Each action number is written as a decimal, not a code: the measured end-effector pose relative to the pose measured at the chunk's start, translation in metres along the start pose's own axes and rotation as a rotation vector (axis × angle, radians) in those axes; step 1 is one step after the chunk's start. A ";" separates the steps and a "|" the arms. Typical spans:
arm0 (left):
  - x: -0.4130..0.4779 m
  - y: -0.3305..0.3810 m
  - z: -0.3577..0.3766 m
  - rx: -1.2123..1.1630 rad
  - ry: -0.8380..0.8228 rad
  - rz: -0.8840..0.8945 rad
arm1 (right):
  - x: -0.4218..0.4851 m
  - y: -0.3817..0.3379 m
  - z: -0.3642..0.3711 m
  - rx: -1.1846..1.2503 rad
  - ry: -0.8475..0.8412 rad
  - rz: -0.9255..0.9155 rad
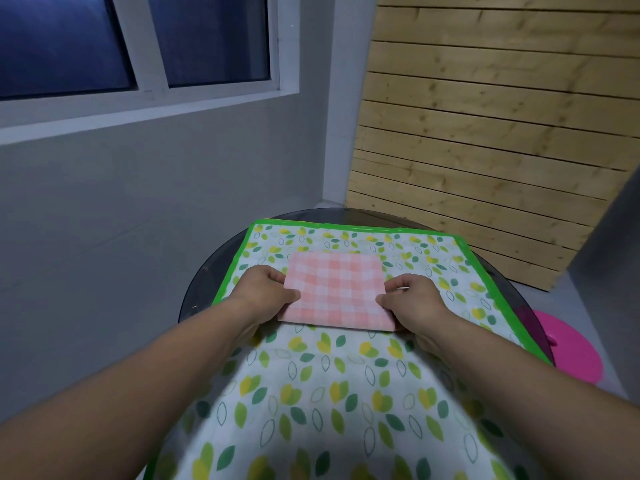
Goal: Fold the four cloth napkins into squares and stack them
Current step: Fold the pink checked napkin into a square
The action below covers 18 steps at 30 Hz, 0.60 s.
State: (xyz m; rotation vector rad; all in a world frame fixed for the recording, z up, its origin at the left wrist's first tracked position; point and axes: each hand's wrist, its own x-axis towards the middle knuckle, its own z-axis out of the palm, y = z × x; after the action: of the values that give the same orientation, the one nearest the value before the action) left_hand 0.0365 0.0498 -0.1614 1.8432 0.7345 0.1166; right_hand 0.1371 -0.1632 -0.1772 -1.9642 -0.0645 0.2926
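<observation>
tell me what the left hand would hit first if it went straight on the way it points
The left hand pinches the pink checked napkin at its left edge, pointing inward across it. Going straight on, it would push over the napkin and probably meet the right hand gripping the opposite edge.

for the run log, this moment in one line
left hand: grips pink napkin | right hand: grips pink napkin | state: folded, on leaf-print mat
</observation>
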 end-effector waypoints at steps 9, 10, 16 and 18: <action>-0.002 -0.003 0.001 0.045 0.017 -0.029 | -0.007 -0.005 -0.009 0.007 -0.080 0.059; -0.002 -0.002 0.001 0.069 0.019 -0.028 | -0.007 -0.004 -0.009 -0.019 -0.082 0.055; -0.002 0.001 -0.002 0.276 -0.023 -0.031 | -0.004 -0.002 -0.008 -0.160 -0.094 -0.002; -0.002 0.002 -0.002 0.340 -0.037 -0.013 | -0.004 0.000 -0.007 -0.212 -0.093 -0.037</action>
State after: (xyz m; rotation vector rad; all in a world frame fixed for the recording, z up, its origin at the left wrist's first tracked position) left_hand 0.0345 0.0500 -0.1580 2.1557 0.7759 -0.0544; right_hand 0.1345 -0.1705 -0.1736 -2.1559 -0.1992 0.3654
